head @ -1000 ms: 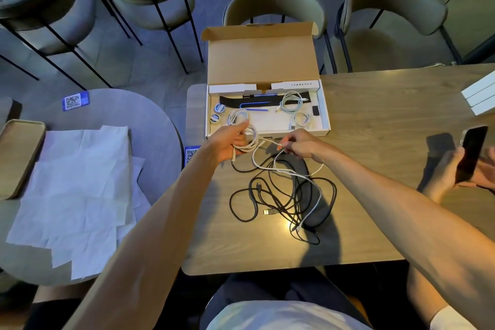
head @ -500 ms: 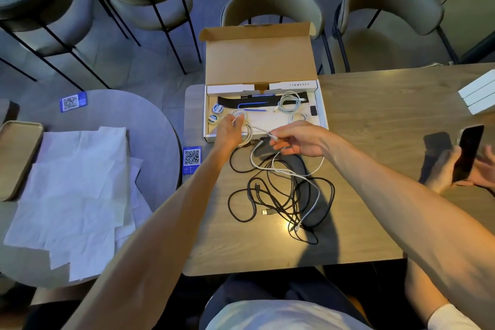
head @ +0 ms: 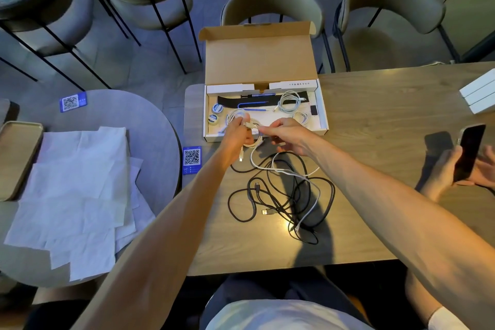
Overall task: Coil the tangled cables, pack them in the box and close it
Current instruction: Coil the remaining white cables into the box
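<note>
W/ left hand (head: 237,132) fingers (head: 241,123) curled round white cable (head: 280,170) coil at box (head: 323,112) front edge & right hand (head: 288,132) pinching loose run, wind even loops w/ slow feed to draw tail clear of black cables (head: 284,203) on bench (head: 375,115) w/o snagging.

Café: QR-code card (head: 191,157) on table (head: 375,104), chairs (head: 270,5).

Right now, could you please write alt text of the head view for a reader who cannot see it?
A person's left hand and right hand hold a partly coiled white cable at an open cardboard box on a wooden table; black cables lie tangled nearer the person.
</note>
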